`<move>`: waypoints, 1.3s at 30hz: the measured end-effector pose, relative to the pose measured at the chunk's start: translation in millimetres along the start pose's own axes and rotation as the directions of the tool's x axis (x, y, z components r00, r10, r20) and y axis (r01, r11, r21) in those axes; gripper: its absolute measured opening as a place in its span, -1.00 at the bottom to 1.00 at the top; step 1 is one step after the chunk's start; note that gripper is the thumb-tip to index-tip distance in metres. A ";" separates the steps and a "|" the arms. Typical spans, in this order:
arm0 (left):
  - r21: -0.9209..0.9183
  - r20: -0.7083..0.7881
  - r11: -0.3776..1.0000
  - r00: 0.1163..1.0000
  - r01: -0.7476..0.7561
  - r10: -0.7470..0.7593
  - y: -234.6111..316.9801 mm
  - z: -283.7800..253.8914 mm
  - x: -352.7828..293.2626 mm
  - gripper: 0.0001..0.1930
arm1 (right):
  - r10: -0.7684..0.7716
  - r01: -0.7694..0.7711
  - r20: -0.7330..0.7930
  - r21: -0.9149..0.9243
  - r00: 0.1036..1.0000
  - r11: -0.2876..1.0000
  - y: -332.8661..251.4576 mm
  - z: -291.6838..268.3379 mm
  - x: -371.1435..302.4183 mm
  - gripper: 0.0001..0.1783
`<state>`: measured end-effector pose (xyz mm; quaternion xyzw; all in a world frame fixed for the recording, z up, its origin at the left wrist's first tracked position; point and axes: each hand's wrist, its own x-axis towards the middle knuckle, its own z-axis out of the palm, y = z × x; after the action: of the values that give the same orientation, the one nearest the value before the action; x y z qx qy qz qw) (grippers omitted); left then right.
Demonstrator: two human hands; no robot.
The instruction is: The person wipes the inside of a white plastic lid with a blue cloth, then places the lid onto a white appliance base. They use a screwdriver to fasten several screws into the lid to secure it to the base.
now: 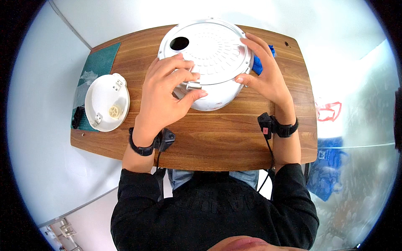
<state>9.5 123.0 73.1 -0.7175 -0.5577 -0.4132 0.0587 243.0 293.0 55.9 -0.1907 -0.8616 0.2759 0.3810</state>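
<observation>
- The left hand, in the head view, is curving fingers and thumb around a metal latch; whether it is pinching that, I cannot tell.
- The right hand is spreading, fingers and thumb touching the rim.
- The white round housing is standing near the worktop's far edge, midway between its corners.
- Uneven pushing could be sending the housing toward that edge; a snapping latch could be nipping a left fingertip.
- Counting: two hands, one housing with one dark hole, one clearly showing latch; near the left edge, one white cover, holding one cream cap, is overlapping one green mat.
</observation>
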 end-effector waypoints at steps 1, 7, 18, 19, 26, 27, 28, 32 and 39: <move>0.006 0.015 1.000 1.000 0.007 -0.007 1.2 -2.0 2.1 -0.59 | 0.004 -0.004 -0.013 0.007 1.000 1.000 -0.8 0.1 1.1 0.09; 0.062 0.057 0.997 0.998 0.036 -0.039 5.4 -5.0 2.8 -0.56 | 0.063 -0.063 0.004 0.023 0.998 0.998 -6.4 3.5 0.7 0.12; 0.029 -0.029 0.999 0.999 0.024 -0.023 -11.6 3.2 5.4 -0.56 | 0.062 -0.062 0.000 0.035 0.998 0.997 4.4 14.8 -1.3 0.20; 0.033 -0.042 0.999 0.999 0.023 -0.021 -14.2 5.3 6.9 -0.56 | 0.084 -0.083 -0.013 0.028 0.996 0.996 5.7 18.1 -1.8 0.19; 0.056 -0.146 0.998 0.989 0.014 -0.006 -24.6 18.0 13.7 -0.57 | 0.131 -0.131 -0.015 0.002 0.991 0.991 9.1 -1.9 -4.2 -0.18; 0.062 -0.158 0.998 0.987 0.016 -0.006 -26.3 20.8 13.8 -0.56 | 0.147 -0.147 -0.003 0.012 0.989 0.989 11.5 -8.5 -7.4 -0.21; 0.066 -0.172 0.998 0.985 0.017 -0.005 -29.2 24.8 13.8 -0.56 | 0.175 -0.176 -0.053 -0.016 0.983 0.984 10.1 -14.3 -9.6 -0.37; 0.121 -0.169 0.992 0.986 0.034 -0.013 -42.7 36.4 22.0 -0.55 | 0.307 -0.308 -0.153 0.018 0.939 0.951 23.9 -44.0 -28.4 -0.57; 0.215 -0.325 0.974 0.935 -0.074 0.143 3.0 45.9 19.6 -0.60 | 0.615 -0.576 -0.091 -0.480 0.783 0.662 27.3 -89.3 -74.4 -0.60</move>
<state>37.0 161.6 57.2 -0.6562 -0.5371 -0.4683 0.2482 361.5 303.6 47.7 -0.5394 -0.8062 0.1683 0.1754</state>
